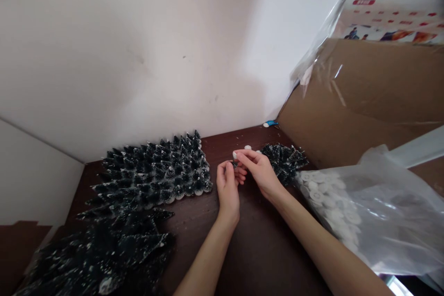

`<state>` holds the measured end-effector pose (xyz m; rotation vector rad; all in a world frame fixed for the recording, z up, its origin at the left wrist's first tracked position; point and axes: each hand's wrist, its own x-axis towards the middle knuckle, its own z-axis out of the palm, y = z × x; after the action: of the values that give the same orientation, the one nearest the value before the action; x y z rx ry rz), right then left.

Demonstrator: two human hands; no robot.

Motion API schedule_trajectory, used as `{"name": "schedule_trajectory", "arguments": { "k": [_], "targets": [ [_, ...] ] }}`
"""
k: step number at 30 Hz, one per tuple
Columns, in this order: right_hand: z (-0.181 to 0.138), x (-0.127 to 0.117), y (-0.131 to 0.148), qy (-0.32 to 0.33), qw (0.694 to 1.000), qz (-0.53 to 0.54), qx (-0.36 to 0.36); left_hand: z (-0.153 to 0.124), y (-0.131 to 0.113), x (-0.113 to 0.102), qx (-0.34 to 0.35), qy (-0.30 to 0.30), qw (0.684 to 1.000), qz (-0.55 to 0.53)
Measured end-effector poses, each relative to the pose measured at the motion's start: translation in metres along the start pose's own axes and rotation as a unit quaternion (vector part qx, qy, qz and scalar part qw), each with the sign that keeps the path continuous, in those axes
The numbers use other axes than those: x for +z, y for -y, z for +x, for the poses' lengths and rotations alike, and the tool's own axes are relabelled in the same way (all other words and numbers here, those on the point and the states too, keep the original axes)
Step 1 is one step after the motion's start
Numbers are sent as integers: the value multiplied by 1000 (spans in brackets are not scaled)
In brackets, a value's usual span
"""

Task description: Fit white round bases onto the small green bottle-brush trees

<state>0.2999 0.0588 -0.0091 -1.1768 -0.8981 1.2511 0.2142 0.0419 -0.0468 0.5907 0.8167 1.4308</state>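
Near the middle of the dark brown table, my left hand pinches a small dark green miniature tree, mostly hidden by the fingers. Just above it, my right hand holds a small white round base between thumb and fingertips, at the tree's end. Whether base and tree touch, I cannot tell. Beside the right hand lies a pile of loose miniature trees. A white base rests on the table behind the right fingers.
Rows of upright snow-flecked trees stand at left, with a heap of larger ones in front. A clear plastic bag of white bases lies at right. Behind it leans a cardboard sheet. A white wall bounds the table.
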Motion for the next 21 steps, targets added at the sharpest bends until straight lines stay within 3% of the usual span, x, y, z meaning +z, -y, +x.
{"name": "schedule_trajectory", "arguments": {
  "k": [21],
  "targets": [
    [4,-6,2,-10,997,-74,-26,-3,-2,1,7,-4,998,56]
  ]
}}
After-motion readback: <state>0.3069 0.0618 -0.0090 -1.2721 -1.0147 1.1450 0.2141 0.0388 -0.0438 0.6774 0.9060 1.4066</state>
